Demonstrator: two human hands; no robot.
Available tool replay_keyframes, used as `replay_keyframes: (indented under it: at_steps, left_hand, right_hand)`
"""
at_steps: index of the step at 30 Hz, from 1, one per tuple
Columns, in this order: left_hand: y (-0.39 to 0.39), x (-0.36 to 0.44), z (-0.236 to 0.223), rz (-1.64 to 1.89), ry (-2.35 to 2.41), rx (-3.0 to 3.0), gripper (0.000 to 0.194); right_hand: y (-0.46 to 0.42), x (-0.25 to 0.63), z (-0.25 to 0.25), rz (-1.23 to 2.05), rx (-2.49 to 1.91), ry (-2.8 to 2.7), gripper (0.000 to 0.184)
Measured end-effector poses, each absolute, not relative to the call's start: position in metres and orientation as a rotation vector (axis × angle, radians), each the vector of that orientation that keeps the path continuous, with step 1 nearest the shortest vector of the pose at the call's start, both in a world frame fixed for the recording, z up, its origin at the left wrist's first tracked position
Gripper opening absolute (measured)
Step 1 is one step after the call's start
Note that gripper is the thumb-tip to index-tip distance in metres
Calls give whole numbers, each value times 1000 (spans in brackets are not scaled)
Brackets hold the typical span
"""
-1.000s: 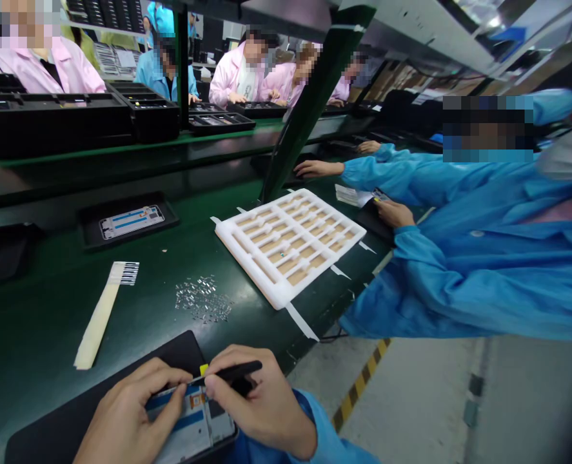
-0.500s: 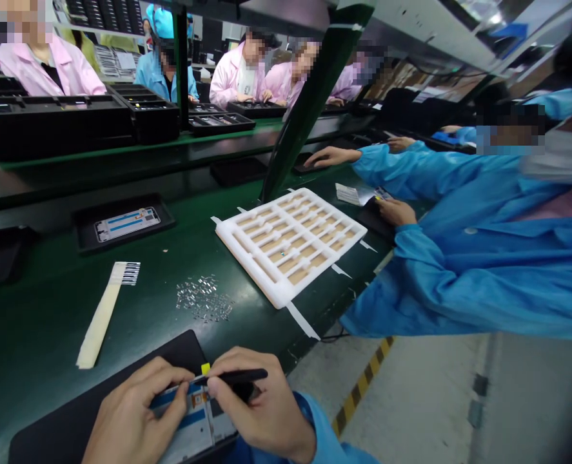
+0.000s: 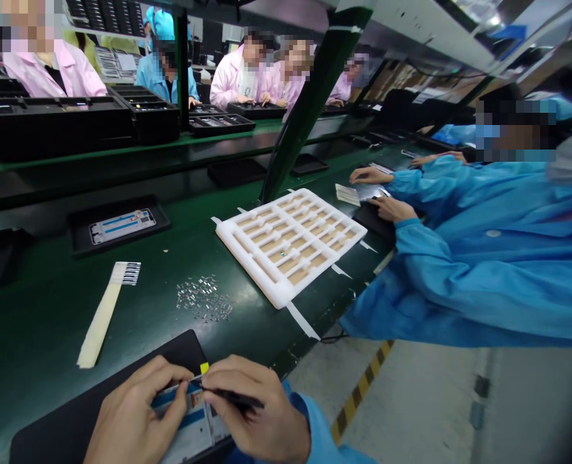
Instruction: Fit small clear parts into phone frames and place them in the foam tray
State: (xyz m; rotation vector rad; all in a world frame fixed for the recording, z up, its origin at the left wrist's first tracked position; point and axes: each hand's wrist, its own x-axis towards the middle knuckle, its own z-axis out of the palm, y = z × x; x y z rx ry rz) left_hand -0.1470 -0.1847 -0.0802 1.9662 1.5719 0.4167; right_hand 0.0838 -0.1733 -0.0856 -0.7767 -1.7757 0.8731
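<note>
A silver phone mid-frame [image 3: 191, 438] with blue strips lies tilted at the bottom of the view, on a black mat [image 3: 169, 357]. My left hand [image 3: 133, 412] is closed, thumb and index finger pinching at its upper edge; whatever small part lies between the fingertips is hidden. My right hand [image 3: 261, 409] grips slim black tweezers [image 3: 235, 396], their tip at that same edge beside the left fingertips. A small yellow tab [image 3: 204, 368] sticks up just behind the tip. The frame's right part is hidden under my right hand.
Loose small metal pieces [image 3: 206, 298] lie beyond the mat, beside a cream strip [image 3: 99, 316] with metal pins. A white foam tray [image 3: 278, 299] is taped down. Another frame [image 3: 124, 225] rests in a black tray [image 3: 73, 241]. A co-worker's blue sleeve [image 3: 435, 225] is at right.
My right hand has shifted slightly left, and the rear end of the tweezers has dropped. My left hand stays in place. The co-worker's far hand has drawn back from the black tray.
</note>
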Motion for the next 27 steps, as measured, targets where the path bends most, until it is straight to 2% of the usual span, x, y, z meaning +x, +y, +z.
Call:
replay_keyframes:
  at_steps: [9,14,27]
  left_hand:
    - [-184,-153,-83,551,1524,2063,29]
    - [-180,-151,-73,616,1506,2204,25]
    - [-178,-149,-63,640,1399,2203,21]
  right_hand:
    - [-175,88,-89,724,-711,-1939,21]
    - [-173,87,-88,669,-662,-1996,18]
    - [-173,85,-89,727,-718,-1913,18]
